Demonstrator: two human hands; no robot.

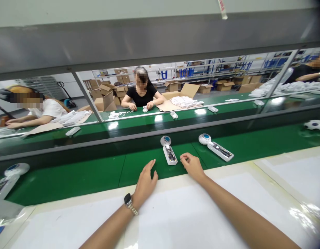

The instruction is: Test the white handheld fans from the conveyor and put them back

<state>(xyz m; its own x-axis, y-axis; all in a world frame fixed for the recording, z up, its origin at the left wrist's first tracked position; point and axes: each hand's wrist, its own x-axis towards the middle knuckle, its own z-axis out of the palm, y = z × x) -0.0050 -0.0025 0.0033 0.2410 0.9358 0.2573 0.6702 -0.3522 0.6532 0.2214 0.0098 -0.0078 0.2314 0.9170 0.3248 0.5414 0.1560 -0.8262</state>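
The white handheld unit [169, 153] lay on the green belt [71, 180] btwn the person's two hands. Its round blue-faced head was at the far end, and the open handle, w/ the board showing, pointed back at the person. Its long axis ran approx 11-to-5, nearly straight away from the body.

From the left hand [145, 181] the unit sat at about 1 o'clock, near but clearly apart. That hand was flat on the belt, palm down, fingers straight and close together, holding nothing, w/ a watch [128, 200] on the wrist.

The right hand [192, 166] was the nearer one. The handle end lay at its 9 o'clock, just beside the fingertips, and I couldn't make out any contact. Its fingers were loosely curled, knuckles up, and it was empty too.

A second unit [216, 147] lay at roughly 1 o'clock of the right hand. It was slanted, head toward 10 and handle toward 4, and apart from the first.

Both forearms rested over the pale bench [240, 207] at the belt's near edge. Across the line, at 12 o'clock, a co-worker [143, 95] in a black top sat w/ hands on their own bench, well apart from all this.
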